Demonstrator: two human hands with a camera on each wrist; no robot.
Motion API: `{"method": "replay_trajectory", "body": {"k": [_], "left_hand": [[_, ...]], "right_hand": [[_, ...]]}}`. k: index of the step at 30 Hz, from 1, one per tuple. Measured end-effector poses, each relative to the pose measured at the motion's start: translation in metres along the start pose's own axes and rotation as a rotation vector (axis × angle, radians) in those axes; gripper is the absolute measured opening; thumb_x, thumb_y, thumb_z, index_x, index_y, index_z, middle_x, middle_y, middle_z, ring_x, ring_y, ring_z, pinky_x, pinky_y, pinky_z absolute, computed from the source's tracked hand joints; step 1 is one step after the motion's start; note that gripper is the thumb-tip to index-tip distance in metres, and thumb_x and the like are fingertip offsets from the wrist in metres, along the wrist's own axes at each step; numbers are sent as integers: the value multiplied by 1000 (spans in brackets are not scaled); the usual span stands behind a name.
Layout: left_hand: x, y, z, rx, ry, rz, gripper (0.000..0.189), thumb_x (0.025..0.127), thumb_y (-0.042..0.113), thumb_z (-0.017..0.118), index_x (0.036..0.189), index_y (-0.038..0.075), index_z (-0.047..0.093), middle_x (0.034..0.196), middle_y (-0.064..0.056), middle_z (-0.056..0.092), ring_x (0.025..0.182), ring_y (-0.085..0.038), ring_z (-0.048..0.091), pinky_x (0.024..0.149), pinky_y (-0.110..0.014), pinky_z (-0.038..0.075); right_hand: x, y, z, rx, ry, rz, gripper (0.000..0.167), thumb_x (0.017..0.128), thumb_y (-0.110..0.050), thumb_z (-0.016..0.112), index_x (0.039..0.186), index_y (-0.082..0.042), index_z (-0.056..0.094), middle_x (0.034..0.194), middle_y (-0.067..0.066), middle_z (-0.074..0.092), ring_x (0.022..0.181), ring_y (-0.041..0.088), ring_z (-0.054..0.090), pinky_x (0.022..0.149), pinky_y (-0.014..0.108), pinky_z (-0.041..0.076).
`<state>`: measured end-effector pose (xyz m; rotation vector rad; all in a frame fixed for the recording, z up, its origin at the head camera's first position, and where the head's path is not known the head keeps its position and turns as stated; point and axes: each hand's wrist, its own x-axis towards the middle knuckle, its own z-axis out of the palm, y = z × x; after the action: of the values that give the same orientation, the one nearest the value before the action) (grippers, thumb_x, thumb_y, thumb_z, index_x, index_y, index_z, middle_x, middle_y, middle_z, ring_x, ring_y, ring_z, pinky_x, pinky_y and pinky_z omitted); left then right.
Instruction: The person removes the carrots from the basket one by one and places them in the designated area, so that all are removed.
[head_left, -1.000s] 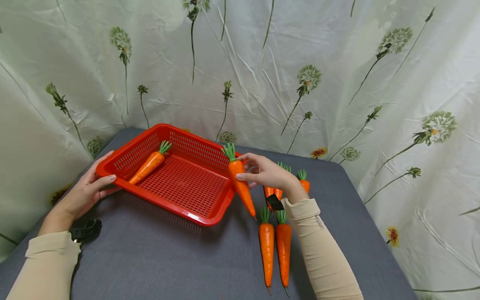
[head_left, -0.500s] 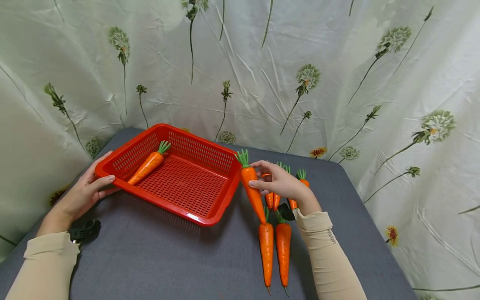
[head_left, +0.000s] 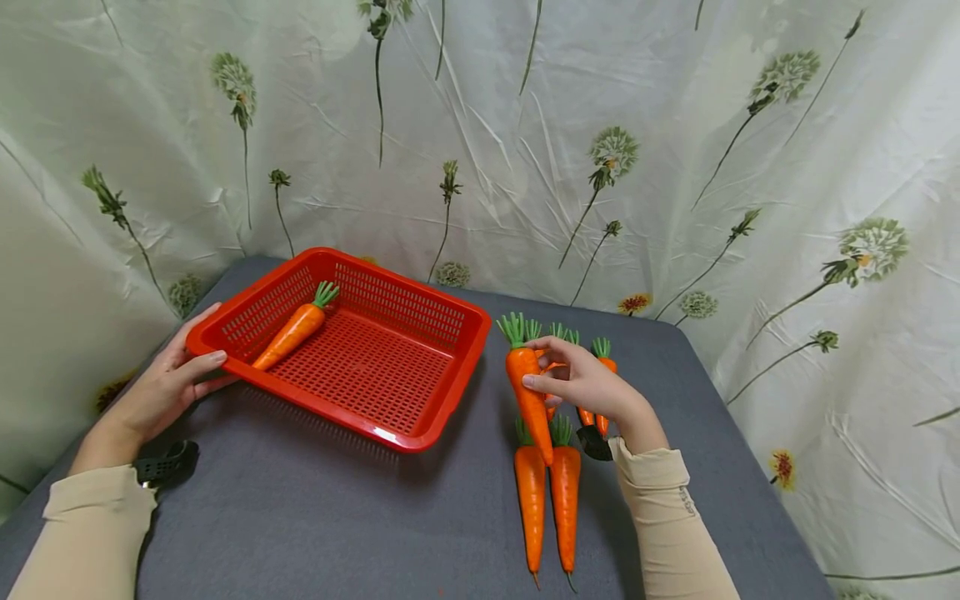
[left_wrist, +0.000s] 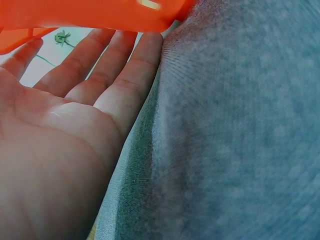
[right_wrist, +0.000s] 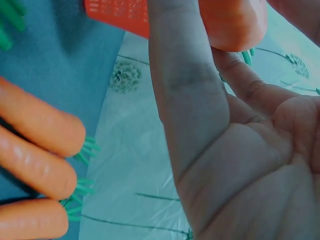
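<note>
A red perforated plastic basket (head_left: 375,362) sits at the left half of the table, a single orange carrot (head_left: 292,335) leaning inside it. At its left corner my left hand (head_left: 159,396) grips the rim, thumb over the top; in the left wrist view the fingers (left_wrist: 135,75) reach up to the basket's side. My right hand (head_left: 592,385) pinches another carrot (head_left: 528,400) between thumb and fingers, right of the basket, its green stalks pointing away. This carrot partly covers several carrots on the table, among them two lying nearer me (head_left: 531,500).
Behind the held carrot more carrots (head_left: 602,364) lie in a row, partly hidden by my right hand. A grey cloth (head_left: 315,517) covers the table. A pale flower-printed curtain (head_left: 525,208) hangs close along its back and sides.
My right hand has carried its carrot from the basket's right rim to the right and slightly toward me, over the other carrots. My left hand and the basket stay in place.
</note>
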<state>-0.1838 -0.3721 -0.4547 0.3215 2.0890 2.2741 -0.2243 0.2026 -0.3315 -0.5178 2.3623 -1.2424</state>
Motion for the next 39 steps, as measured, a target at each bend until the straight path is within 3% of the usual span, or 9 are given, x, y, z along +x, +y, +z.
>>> {"method": "replay_trajectory", "body": {"k": [6, 17, 24, 39], "left_hand": [[0, -1, 0, -2, -11, 5, 78, 112, 10, 46, 175, 31, 3, 167, 2, 27, 125, 9, 59, 89, -19, 61], [0, -3, -2, 0, -6, 2, 79, 112, 10, 47, 175, 31, 3, 170, 1, 23, 124, 10, 58, 89, -18, 61], [2, -4, -2, -25, -8, 5, 79, 112, 8, 46, 175, 31, 3, 168, 2, 25, 124, 10, 59, 88, -19, 61], [2, -4, -3, -68, -29, 31, 77, 112, 6, 43, 175, 30, 4, 166, 4, 28, 125, 8, 60, 89, -20, 62]], "right_hand": [[-16, 12, -3, -13, 23, 17, 62, 105, -28, 72, 157, -9, 45, 130, 18, 56, 99, 25, 68, 87, 41, 64], [-38, 30, -4, -7, 53, 42, 62, 105, -27, 72, 155, -3, 44, 116, 16, 49, 87, 30, 63, 66, 33, 55], [-52, 40, -4, -9, 90, 44, 63, 103, -25, 74, 154, -1, 45, 117, 18, 53, 92, 23, 66, 82, 39, 64], [-79, 55, -1, 7, 121, 107, 65, 104, -26, 73, 157, -2, 43, 118, 20, 56, 96, 25, 67, 82, 42, 64]]}}
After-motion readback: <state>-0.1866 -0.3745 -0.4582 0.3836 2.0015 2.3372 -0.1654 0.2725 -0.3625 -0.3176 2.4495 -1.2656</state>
